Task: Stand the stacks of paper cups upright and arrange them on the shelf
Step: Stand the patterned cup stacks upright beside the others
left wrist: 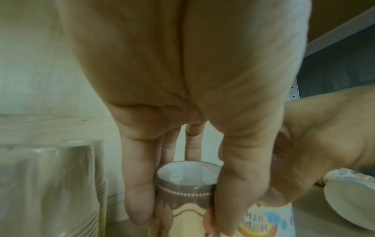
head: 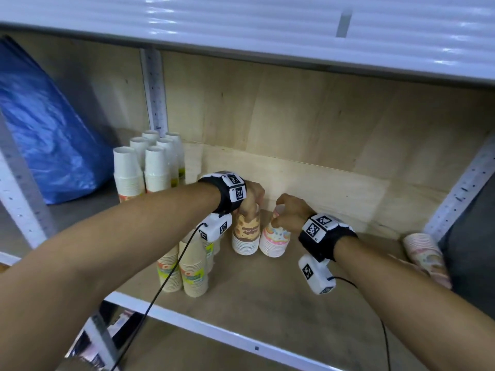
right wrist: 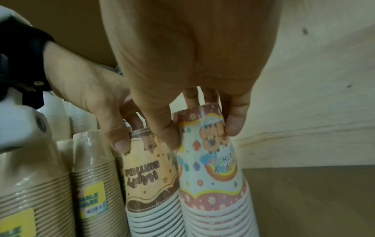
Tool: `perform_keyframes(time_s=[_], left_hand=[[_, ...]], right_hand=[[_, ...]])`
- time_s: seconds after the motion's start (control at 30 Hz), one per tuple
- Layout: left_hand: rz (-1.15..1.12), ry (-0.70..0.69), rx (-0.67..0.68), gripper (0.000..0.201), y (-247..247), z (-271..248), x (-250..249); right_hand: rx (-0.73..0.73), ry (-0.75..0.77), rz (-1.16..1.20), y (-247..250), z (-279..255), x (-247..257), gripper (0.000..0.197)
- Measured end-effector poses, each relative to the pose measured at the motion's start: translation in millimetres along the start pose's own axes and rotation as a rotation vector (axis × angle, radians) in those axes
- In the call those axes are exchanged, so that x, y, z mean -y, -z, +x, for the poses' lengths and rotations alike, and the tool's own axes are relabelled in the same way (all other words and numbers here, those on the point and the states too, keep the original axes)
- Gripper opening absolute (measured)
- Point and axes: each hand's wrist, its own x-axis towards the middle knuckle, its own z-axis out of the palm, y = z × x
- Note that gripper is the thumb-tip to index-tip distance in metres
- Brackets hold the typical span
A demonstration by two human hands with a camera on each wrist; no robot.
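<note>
Two birthday-print cup stacks stand mouth-down, side by side, mid-shelf. My left hand (head: 250, 206) grips the top of the brown-and-orange stack (head: 246, 234) from above, its fingers curled round the top cup (left wrist: 186, 176). My right hand (head: 279, 213) grips the top of the pink rainbow stack (head: 276, 241) the same way, thumb and fingers round the rim (right wrist: 202, 134). Just left of them stand several kraft-coloured stacks (head: 187, 269) with yellow labels. Plain white stacks (head: 150, 162) stand upright at the back left. Another patterned stack (head: 426, 255) lies on its side at the shelf's right end.
A blue plastic bag (head: 40, 116) fills the bay to the left, past a perforated upright (head: 154, 89). A white shelf (head: 267, 28) hangs overhead. The plywood shelf board (head: 334, 210) is bare behind and right of the hands. Its white front rail (head: 214, 328) runs below my forearms.
</note>
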Motion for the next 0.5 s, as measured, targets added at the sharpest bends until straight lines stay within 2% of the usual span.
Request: perform_keyframes(time_s=[0.23, 0.5], left_hand=[[0.080, -0.014, -0.025, 0.060, -4, -1, 0], [0.101, -0.041, -0.077, 0.048, 7, 5, -7]], right_hand=[[-0.019, 0.023, 0.016, -9, 3, 1, 0.055], [0.004, 0.000, -0.007, 2, -2, -11, 0.075]])
